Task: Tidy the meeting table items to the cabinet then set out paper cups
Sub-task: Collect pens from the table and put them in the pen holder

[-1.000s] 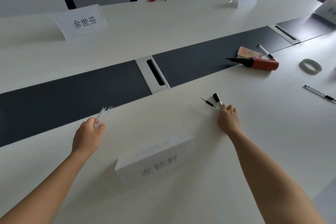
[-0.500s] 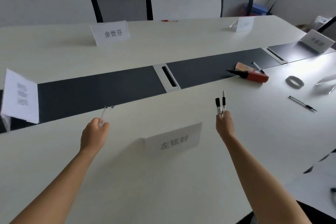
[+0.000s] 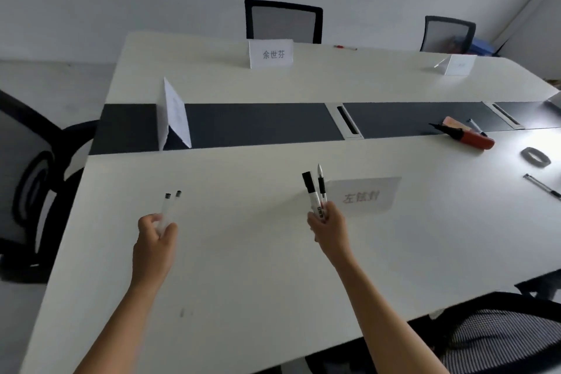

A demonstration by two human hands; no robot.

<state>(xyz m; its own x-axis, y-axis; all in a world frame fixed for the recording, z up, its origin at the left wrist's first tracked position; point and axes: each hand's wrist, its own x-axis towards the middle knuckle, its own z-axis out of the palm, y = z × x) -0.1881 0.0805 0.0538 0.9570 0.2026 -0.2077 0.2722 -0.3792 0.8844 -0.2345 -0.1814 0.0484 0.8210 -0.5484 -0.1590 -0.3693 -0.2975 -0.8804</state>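
Both hands are up over the white surface (image 3: 243, 267): left hand (image 3: 154, 237) has its grip curled round two clear pens (image 3: 169, 206), right hand (image 3: 329, 228) grip is wrapped round a black marker (image 3: 311, 191) and a thin pen (image 3: 321, 184), tips up, just in front of the name card (image 3: 364, 196)

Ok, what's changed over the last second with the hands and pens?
The right hand lifted the black marker and pen off the table; they now stand upright in its grip. The left hand kept holding its two clear pens. The red pump stayed put.
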